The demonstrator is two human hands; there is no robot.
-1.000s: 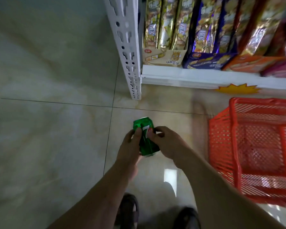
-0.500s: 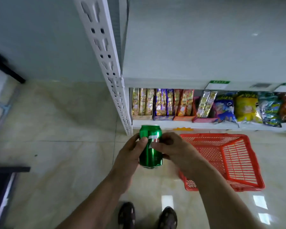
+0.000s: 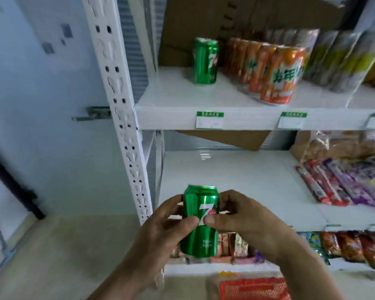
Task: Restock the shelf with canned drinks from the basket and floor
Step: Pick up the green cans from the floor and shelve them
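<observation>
Gripping the green can (image 3: 200,221) from both sides, the left hand (image 3: 160,232) and right hand (image 3: 245,219) have lifted it upright from near the floor to chest height before the shelf (image 3: 204,120). Another green can (image 3: 205,61) stands above, beside orange cans (image 3: 275,72); placement there likely comes next. The red basket (image 3: 253,289) sits below.

Snack packets (image 3: 342,187) lie on the middle shelf board (right side); cardboard (image 3: 223,138) stands behind
</observation>
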